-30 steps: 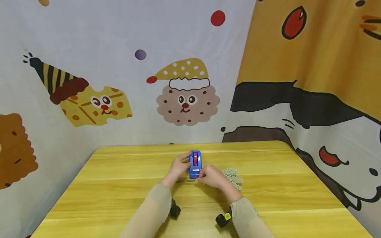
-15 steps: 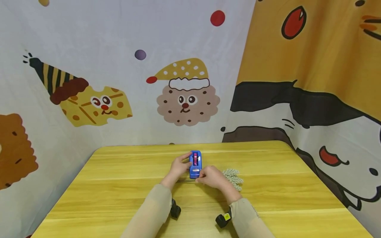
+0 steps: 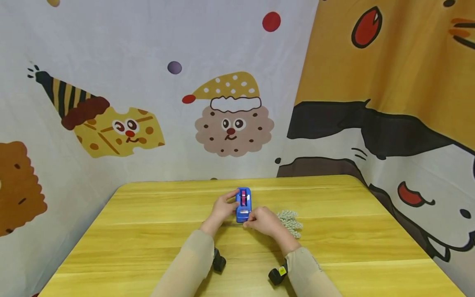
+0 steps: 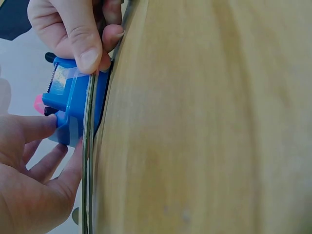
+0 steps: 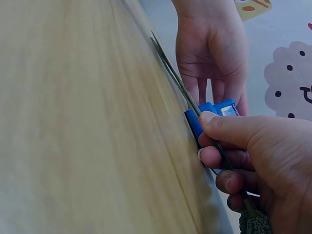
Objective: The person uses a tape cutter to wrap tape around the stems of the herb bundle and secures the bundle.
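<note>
A blue tape dispenser (image 3: 243, 215) with a pink core stands near the middle of the table. My left hand (image 3: 222, 207) grips its left side, fingers spread along the body. At its near end, my right hand (image 3: 264, 220) pinches the thin green stems of a pale green artificial sprig (image 3: 291, 223). In the left wrist view the stems (image 4: 87, 161) run past the dispenser's front, below the toothed cutter (image 4: 50, 78). A clear, shiny strip of tape (image 4: 73, 78) shows between cutter and thumb. The sprig's leafy head (image 5: 254, 223) sticks out behind the right hand's little finger.
The wooden table (image 3: 148, 247) spreads out around both hands. A cartoon-printed cloth (image 3: 141, 62) hangs behind its far edge. Black wrist cameras (image 3: 219, 262) hang beneath both beige sleeves (image 3: 187, 264).
Both hands and the tape dispenser keep their places. The loose stem ends sit slightly higher in the head view than before.
</note>
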The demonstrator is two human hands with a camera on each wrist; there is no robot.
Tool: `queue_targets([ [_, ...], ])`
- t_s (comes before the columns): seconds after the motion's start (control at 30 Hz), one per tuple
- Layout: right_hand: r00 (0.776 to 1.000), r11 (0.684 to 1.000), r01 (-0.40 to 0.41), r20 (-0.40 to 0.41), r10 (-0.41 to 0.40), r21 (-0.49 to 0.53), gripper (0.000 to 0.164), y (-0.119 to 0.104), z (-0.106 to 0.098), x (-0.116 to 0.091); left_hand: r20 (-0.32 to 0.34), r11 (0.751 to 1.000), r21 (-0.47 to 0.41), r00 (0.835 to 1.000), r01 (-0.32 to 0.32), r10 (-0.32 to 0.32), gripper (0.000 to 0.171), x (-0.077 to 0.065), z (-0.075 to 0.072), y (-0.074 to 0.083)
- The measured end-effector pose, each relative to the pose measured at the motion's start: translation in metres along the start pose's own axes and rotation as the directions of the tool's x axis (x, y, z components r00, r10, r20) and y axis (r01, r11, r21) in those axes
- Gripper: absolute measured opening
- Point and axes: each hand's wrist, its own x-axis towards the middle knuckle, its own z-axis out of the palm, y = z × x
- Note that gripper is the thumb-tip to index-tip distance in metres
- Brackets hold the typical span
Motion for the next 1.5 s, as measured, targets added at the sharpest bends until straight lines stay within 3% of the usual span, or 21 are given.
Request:
queue_targets([
  [0.83,0.999,1.0,-0.014,-0.031,0.013,-0.014,0.022,-0.0002,-0.0026,-0.0014,0.022,1.0,-0.018,1.0,0.002,-0.001,0.047,0.0025,0.0016,0.0051],
  [1.5,0.999,0.998,0.031,-0.027,-0.032,-0.047,0.025,0.0018,0.0,-0.0016,0.011,0.999,-0.042,1.0,0.016,-0.015,0.048,0.0027,-0.0011,0.0023],
])
